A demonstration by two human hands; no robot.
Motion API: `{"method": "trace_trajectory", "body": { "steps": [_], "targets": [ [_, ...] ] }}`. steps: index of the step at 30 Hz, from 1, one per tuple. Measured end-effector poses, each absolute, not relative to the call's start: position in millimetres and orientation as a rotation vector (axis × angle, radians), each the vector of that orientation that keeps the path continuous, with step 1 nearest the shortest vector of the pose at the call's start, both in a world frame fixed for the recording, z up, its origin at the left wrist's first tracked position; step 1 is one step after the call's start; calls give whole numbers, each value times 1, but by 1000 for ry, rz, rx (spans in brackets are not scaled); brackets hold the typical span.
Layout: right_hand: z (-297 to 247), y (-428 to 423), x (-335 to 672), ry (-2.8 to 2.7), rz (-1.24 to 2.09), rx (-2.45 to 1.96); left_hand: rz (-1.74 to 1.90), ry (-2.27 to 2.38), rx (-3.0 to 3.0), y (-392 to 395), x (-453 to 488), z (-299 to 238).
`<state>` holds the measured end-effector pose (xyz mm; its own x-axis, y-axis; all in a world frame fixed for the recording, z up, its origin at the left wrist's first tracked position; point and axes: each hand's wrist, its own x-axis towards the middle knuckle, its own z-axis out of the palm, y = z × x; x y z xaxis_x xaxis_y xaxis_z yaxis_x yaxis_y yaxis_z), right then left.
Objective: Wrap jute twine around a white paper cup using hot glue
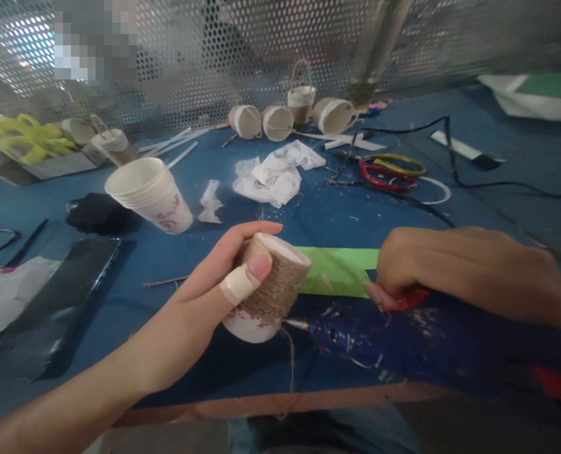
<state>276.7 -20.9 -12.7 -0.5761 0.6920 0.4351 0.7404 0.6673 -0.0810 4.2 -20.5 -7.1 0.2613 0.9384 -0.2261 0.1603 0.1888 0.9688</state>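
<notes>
My left hand (214, 296) is wrapped round a paper cup (271, 287) that lies tilted and is partly wound with brown twine; a plaster sits on my thumb. A loose end of twine (291, 366) hangs from the cup over the table edge. My right hand (460, 271) grips a blue glue gun (403, 343), a finger on its red trigger. The gun's metal tip touches the cup near its bare white base. A green paper strip (339, 271) lies flat behind the gun.
A stack of white paper cups (150, 195) lies tilted at the left, a black phone (57, 296) nearer me. Crumpled white paper (273, 173), red and yellow scissors (394, 173), black cables and several twine-covered cups (280, 120) sit farther back before a perforated metal screen.
</notes>
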Motion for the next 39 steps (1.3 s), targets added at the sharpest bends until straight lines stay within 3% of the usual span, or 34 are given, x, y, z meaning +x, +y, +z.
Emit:
{"method": "trace_trajectory", "body": {
  "steps": [9, 39],
  "targets": [
    [-16, -18, 281, -2394, 11, -1036, 824, 1134, 1248, -21, 1, -12],
    [-20, -15, 287, -2403, -76, -1034, 903, 1237, 1030, -24, 14, 4]
  ]
}}
